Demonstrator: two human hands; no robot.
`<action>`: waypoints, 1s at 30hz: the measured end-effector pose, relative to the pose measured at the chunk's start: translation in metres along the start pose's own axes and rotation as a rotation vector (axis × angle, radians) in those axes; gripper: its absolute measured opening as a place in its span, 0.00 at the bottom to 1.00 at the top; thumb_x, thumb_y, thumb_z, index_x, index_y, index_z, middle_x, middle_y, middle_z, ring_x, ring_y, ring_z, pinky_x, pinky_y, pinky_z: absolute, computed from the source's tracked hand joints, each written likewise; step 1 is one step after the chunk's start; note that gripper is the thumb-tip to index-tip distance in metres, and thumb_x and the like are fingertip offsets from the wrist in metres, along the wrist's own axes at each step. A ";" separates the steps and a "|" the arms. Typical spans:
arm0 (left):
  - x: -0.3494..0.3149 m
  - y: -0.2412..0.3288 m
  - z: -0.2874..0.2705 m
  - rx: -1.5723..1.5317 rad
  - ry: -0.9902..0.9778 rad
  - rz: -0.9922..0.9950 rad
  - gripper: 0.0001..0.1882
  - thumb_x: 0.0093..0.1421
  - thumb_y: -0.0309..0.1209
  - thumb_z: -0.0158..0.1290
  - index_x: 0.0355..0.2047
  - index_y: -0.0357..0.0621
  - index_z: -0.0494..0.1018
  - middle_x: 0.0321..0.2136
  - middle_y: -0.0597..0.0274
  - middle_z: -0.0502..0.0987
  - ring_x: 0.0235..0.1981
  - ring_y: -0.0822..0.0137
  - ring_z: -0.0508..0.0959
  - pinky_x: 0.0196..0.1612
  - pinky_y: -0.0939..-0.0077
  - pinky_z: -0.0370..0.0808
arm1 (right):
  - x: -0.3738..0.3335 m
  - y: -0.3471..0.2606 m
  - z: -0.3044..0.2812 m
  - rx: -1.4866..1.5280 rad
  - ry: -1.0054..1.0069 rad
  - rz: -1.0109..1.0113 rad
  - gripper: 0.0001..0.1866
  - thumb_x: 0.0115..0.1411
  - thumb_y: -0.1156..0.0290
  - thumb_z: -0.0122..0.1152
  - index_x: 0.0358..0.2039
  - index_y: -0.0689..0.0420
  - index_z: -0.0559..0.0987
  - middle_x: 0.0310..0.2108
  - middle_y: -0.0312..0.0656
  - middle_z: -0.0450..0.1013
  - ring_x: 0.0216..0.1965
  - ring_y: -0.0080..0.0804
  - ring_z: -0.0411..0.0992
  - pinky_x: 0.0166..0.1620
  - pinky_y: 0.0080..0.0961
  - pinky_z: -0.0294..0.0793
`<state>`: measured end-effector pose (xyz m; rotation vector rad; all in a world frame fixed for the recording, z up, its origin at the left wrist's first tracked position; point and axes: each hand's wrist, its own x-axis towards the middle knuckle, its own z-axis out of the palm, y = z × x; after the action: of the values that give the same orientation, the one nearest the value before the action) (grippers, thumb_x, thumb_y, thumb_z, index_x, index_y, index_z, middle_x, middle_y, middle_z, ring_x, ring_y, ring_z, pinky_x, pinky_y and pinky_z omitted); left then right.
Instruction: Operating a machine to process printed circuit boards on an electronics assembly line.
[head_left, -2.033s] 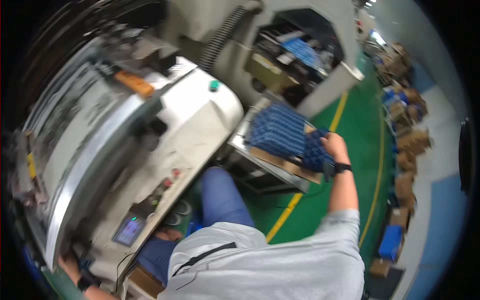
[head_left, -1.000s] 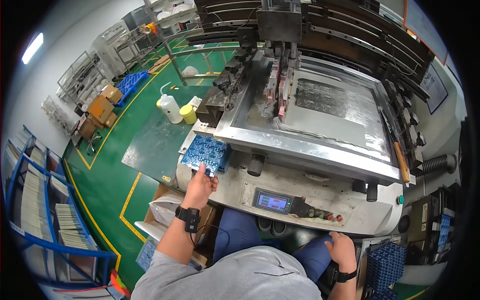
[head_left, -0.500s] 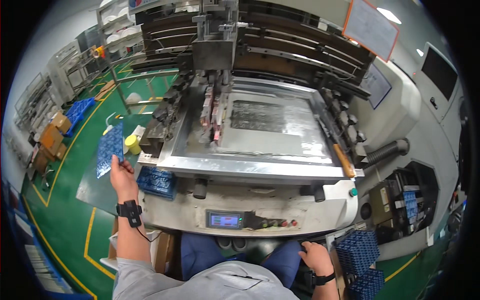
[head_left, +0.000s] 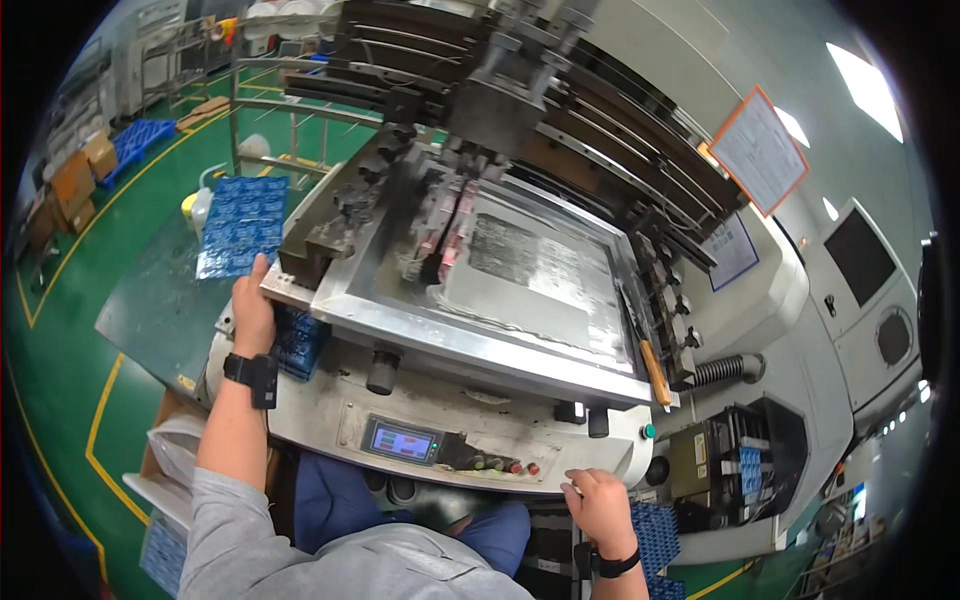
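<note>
My left hand (head_left: 253, 310) grips the lower edge of a thin blue circuit board panel (head_left: 243, 225) with a fine light pattern. The panel is held up, tilted, at the left of a screen printing machine. Just below that hand, a stack of similar blue panels (head_left: 298, 345) is partly hidden by my wrist. My right hand (head_left: 600, 508) is empty, its fingers loosely apart, by the front right corner of the machine (head_left: 500, 405). Inside the metal screen frame (head_left: 480, 349) lies a mesh with a dark patterned area (head_left: 540, 262).
A wooden-handled spatula (head_left: 655, 372) lies along the frame's right side. Small buttons and a lit display (head_left: 402, 441) sit on the front panel. More blue panels (head_left: 655, 540) are stacked beyond my right hand. A green side table (head_left: 150, 295) holds a bottle (head_left: 201, 208).
My left hand has turned the blue panel so its face shows more broadly. My right hand has moved up and forward from beside my leg to the machine's front edge. The view has turned right.
</note>
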<state>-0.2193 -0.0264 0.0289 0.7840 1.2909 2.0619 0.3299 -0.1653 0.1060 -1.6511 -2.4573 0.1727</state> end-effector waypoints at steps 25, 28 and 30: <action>-0.021 -0.126 -0.042 0.428 -0.038 0.320 0.29 0.71 0.45 0.45 0.26 0.27 0.77 0.19 0.55 0.75 0.22 0.67 0.71 0.31 0.70 0.68 | 0.152 0.030 0.044 -0.276 0.288 -0.269 0.08 0.56 0.71 0.60 0.35 0.58 0.81 0.31 0.52 0.77 0.38 0.53 0.75 0.42 0.43 0.73; -0.026 -0.144 -0.042 0.284 -0.035 0.189 0.30 0.71 0.46 0.46 0.26 0.27 0.76 0.18 0.58 0.75 0.22 0.69 0.70 0.31 0.71 0.67 | 0.182 0.059 0.066 -0.330 0.355 -0.192 0.10 0.59 0.69 0.59 0.39 0.60 0.80 0.35 0.52 0.78 0.39 0.52 0.76 0.44 0.42 0.74; -0.025 -0.151 -0.042 0.267 -0.021 0.197 0.30 0.71 0.46 0.46 0.25 0.27 0.76 0.18 0.59 0.74 0.22 0.70 0.69 0.30 0.72 0.67 | 0.203 0.073 0.076 -0.243 0.337 -0.157 0.12 0.60 0.67 0.59 0.41 0.61 0.80 0.36 0.52 0.78 0.40 0.52 0.76 0.45 0.41 0.74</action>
<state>-0.2093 -0.0140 -0.1286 1.0873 1.5521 2.0476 0.3053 0.0504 0.0341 -1.4189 -2.3994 -0.4072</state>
